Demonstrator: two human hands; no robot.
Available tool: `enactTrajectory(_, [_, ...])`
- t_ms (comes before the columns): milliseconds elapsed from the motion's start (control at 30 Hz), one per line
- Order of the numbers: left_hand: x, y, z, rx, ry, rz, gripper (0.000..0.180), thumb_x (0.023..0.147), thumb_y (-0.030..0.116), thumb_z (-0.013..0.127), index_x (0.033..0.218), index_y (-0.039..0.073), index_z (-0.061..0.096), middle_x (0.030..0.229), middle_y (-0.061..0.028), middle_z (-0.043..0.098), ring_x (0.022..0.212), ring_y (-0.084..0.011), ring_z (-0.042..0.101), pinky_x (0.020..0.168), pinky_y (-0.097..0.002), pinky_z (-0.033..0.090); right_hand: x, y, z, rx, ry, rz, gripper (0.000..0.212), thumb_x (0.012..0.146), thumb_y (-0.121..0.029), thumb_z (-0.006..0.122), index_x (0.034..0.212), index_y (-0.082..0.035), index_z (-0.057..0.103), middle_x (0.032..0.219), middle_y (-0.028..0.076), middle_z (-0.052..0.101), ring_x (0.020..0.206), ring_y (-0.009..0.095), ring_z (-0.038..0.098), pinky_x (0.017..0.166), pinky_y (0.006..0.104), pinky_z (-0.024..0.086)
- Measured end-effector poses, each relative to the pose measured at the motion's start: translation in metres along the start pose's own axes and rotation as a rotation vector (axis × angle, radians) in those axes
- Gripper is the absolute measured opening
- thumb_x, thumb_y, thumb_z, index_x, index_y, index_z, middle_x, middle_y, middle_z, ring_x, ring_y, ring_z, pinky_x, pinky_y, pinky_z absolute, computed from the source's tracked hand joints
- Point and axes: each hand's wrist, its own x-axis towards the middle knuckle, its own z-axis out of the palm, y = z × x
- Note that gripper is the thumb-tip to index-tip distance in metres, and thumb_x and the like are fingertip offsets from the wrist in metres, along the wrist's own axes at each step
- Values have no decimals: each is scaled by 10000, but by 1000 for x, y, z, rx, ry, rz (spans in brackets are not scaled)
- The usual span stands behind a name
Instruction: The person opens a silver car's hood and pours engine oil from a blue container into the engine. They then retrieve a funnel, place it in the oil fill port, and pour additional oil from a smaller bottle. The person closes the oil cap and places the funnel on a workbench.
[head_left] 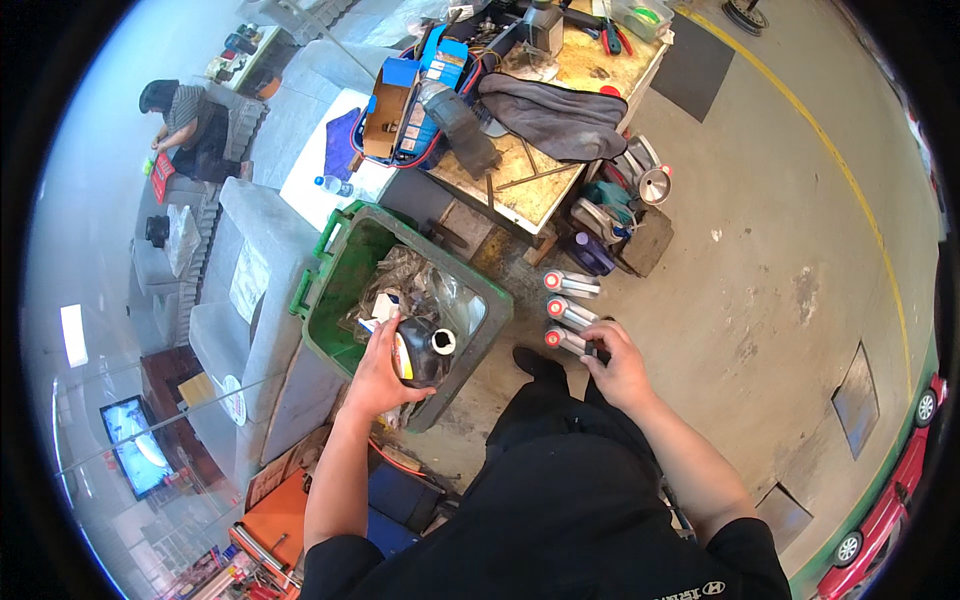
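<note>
Over the green plastic bin: the left hand is right there, fingers along one side and thumb spread below, gripping a rounded black plastic jug with a pale ring around its mouth.
Black jug: snug against the left palm, inside the bin's outline, its open mouth turned away from the fingers.
Bin's load: crumpled clear plastic piles up just beyond the jug.
Right hand: out to the side, low, thumb and fingers closed around the end of the nearest silver bottle with a red cap.
Nearest silver bottle: directly left of the right fingertips, cap pointing toward the bin; standing or lying, I can't tell.
Silver row: two matching bottles, the middle one just beyond the gripped one, the far one next along, both clear of the hand.
Behind the row: a dark purple plastic bottle, close by, and a round metal funnel farther off.
Stained yellowish tabletop: well beyond both hands, with a rumpled grey cloth draped at its edge.
</note>
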Motion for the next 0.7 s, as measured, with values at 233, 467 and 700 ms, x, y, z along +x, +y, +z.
enactTrajectory(233, [-15, -11, -6, 37, 93, -20, 1515, 557, 334, 1109, 1755, 22, 236, 1718, -304, 413, 1633, -530, 355, 1349, -555, 354, -29, 29, 0, 42, 16, 136, 402, 945, 21, 836, 1294, -60, 653, 1358, 124, 662, 1239, 307, 714, 1057, 417, 603])
enactTrajectory(467, [-27, 18, 7, -126, 323, -29, 1533, 544, 323, 1107, 1756, 21, 218, 1685, -280, 436, 1579, -484, 442, 1312, -537, 400, -26, 22, 3, -35, -29, 141, 466, 918, -45, 878, 1339, -49, 678, 1252, 113, 687, 1010, 246, 720, 934, 382, 621])
enactTrajectory(700, [-116, 75, 44, -159, 710, -85, 1634, 547, 484, 1085, 1775, -23, 135, 1779, -273, 312, 1658, -415, 339, 1375, -524, 287, 0, 24, 6, -99, -366, -84, 465, 920, -44, 870, 1341, -49, 674, 1250, 135, 685, 1096, 276, 735, 917, 387, 628])
